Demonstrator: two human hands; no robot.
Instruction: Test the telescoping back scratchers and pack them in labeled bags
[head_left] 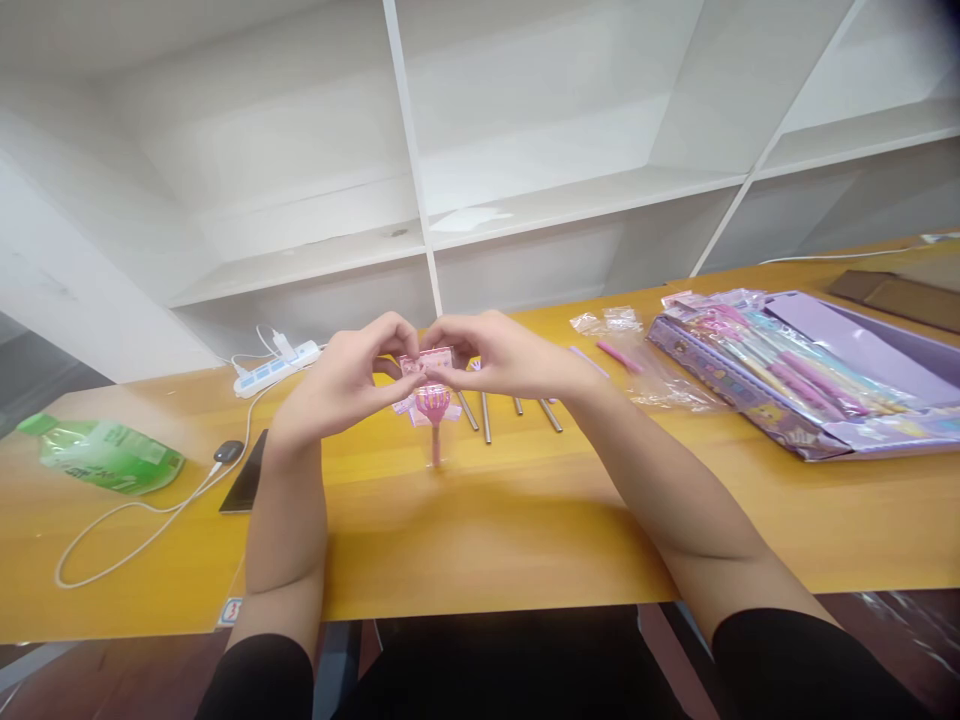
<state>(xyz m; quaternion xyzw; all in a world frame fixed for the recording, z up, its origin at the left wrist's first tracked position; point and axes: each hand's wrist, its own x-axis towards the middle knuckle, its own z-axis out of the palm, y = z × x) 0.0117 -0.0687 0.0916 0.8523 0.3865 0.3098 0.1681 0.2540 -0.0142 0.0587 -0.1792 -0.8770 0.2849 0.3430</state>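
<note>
Above the middle of the table, my left hand (pixel 367 375) and my right hand (pixel 491 358) meet with fingers bent and pinching. Between them they grip the pink printed top of a clear packet (pixel 433 362). Through the plastic below my fingertips shows a pink claw-headed stick (pixel 433 405), like a back scratcher, hanging head up. My fingers partly cover the packet's top edge. Just behind it on the table lie several short metal rods (pixel 486 418). Small purple pieces (pixel 405 405) show beside the claw head, partly hidden.
At right, a lilac display box (pixel 739 395) holds several packaged pink and blue sticks (pixel 780 355). Clear wrappers (pixel 667 385) and a pink tube (pixel 619 357) lie beside it. At left are a green bottle (pixel 112 455), a phone (pixel 247 475), a cable (pixel 161 510) and a power strip (pixel 277 368).
</note>
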